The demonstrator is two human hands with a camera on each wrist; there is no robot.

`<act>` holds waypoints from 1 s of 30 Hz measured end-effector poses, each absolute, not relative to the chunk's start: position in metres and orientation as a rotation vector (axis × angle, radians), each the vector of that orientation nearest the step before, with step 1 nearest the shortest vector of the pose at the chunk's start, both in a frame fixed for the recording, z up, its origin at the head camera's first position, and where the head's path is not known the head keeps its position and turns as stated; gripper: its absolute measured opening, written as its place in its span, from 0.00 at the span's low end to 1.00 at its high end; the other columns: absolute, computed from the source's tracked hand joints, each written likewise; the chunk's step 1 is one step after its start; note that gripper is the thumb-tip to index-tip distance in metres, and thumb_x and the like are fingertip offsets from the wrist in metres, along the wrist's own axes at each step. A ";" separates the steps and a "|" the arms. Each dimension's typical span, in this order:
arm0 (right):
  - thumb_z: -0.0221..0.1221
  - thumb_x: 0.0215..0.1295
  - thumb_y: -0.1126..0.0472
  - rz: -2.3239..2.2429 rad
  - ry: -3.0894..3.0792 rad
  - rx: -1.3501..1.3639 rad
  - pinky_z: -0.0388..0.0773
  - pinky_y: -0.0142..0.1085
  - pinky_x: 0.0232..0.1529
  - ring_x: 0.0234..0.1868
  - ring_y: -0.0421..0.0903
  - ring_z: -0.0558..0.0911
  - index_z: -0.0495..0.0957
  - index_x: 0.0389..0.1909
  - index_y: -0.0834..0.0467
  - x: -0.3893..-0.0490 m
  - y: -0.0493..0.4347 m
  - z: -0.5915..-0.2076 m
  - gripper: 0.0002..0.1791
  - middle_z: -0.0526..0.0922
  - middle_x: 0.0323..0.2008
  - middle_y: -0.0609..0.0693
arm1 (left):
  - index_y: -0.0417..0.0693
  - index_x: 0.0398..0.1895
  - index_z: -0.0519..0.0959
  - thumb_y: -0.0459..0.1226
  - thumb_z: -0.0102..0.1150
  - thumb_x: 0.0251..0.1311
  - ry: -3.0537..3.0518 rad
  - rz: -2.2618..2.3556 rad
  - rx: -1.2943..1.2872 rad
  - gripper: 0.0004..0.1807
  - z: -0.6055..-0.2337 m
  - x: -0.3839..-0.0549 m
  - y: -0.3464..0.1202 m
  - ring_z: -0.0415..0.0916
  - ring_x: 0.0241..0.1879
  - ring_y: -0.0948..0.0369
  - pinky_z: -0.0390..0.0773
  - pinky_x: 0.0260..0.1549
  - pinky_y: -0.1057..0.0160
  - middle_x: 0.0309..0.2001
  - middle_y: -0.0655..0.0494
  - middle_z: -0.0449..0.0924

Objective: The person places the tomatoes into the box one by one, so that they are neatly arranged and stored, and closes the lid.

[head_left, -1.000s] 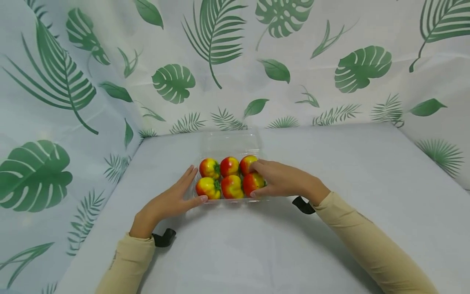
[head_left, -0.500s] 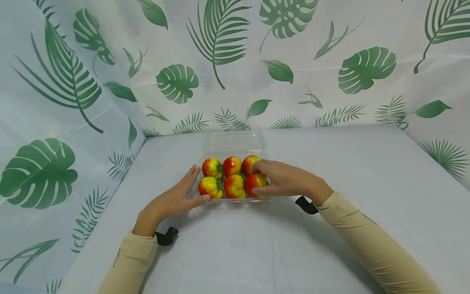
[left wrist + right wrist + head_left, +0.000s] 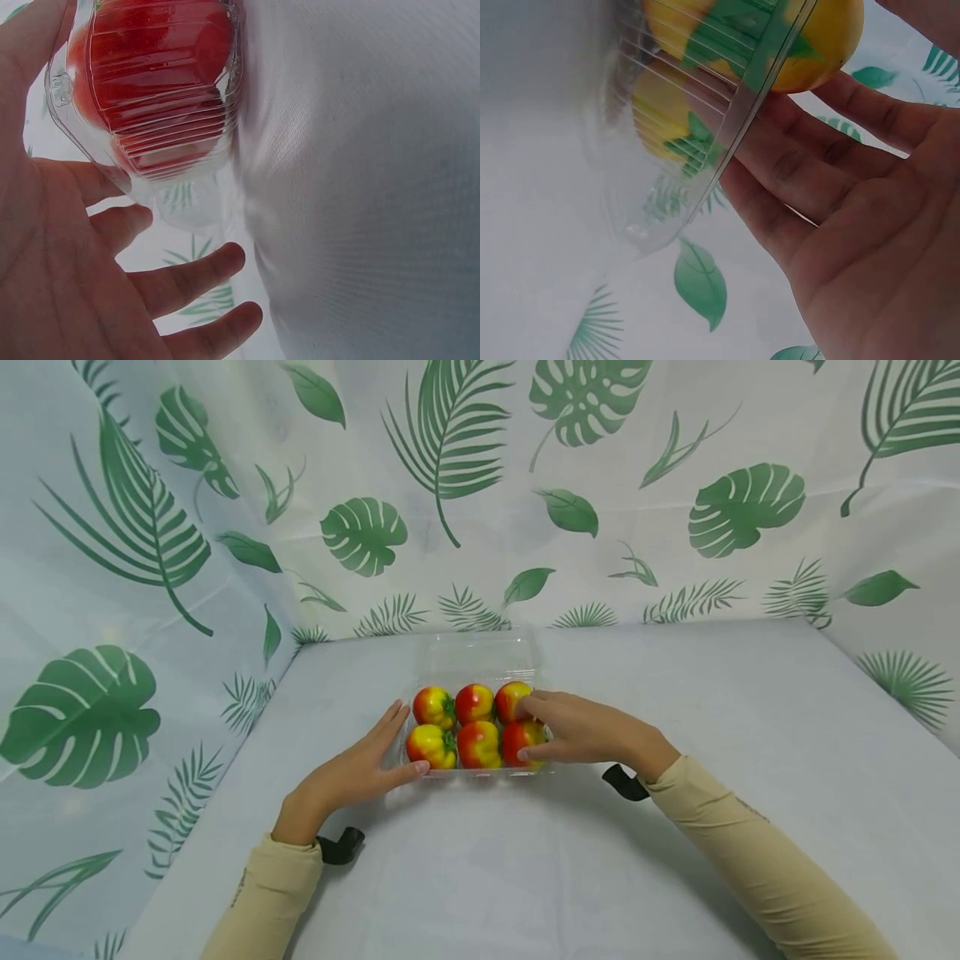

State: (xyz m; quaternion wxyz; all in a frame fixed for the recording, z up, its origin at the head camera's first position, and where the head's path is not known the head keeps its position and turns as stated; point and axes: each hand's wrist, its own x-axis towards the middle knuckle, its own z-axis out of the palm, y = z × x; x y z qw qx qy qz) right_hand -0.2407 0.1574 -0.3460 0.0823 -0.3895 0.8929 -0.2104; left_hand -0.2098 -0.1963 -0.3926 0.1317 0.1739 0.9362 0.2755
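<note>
Several red-and-yellow bell peppers (image 3: 480, 744) sit in two rows in a clear plastic clamshell box (image 3: 474, 652), its lid laid back. My right hand (image 3: 588, 728) grips the front-right bell pepper (image 3: 514, 742), thumb on its near side and fingers reaching over it toward the pepper (image 3: 507, 700) behind. In the right wrist view, those fingers pass inside the box wall (image 3: 727, 142), partly hidden by peppers. My left hand (image 3: 352, 772) steadies the box's left end, thumb at the near corner. Its fingers (image 3: 187, 285) are spread and fairly straight in the left wrist view.
A white cloth (image 3: 487, 868) covers the table under the box. Behind and to the sides hang white curtains (image 3: 450, 568) with green leaf prints. Dark wrist mounts (image 3: 341, 846) stick out under both sleeves.
The whole head view has shifted slightly. Both hands keep their places at the box, the right on the front-right bell pepper; the peppers stay put.
</note>
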 end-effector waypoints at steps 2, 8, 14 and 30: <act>0.70 0.72 0.52 -0.639 2.672 -1.153 0.83 0.47 0.59 0.53 0.50 0.82 0.79 0.61 0.62 -0.242 0.158 -0.347 0.24 0.83 0.55 0.52 | 0.51 0.90 0.39 0.69 0.58 0.68 2.717 0.802 0.506 0.61 -0.393 -0.209 -0.196 0.39 0.85 0.46 0.51 0.78 0.37 0.88 0.51 0.30; 0.67 0.75 0.53 -0.796 2.746 -1.175 0.85 0.51 0.56 0.54 0.53 0.83 0.82 0.59 0.62 -0.251 0.164 -0.349 0.20 0.85 0.53 0.53 | 0.50 0.89 0.39 0.69 0.58 0.69 2.719 0.798 0.509 0.61 -0.393 -0.209 -0.197 0.39 0.85 0.46 0.51 0.78 0.37 0.88 0.50 0.30; 0.63 0.78 0.60 -1.105 2.823 -1.102 0.84 0.52 0.54 0.50 0.53 0.84 0.81 0.57 0.66 -0.270 0.176 -0.364 0.15 0.86 0.50 0.55 | 0.51 0.90 0.39 0.70 0.57 0.68 2.719 0.794 0.507 0.61 -0.393 -0.210 -0.197 0.39 0.85 0.46 0.51 0.78 0.37 0.88 0.51 0.30; 0.55 0.85 0.54 -1.805 2.261 -0.432 0.72 0.54 0.72 0.71 0.65 0.75 0.53 0.85 0.59 -0.300 0.197 -0.391 0.36 0.61 0.78 0.68 | 0.53 0.90 0.39 0.70 0.57 0.68 2.720 0.803 0.505 0.61 -0.396 -0.211 -0.197 0.39 0.85 0.46 0.51 0.78 0.36 0.88 0.52 0.30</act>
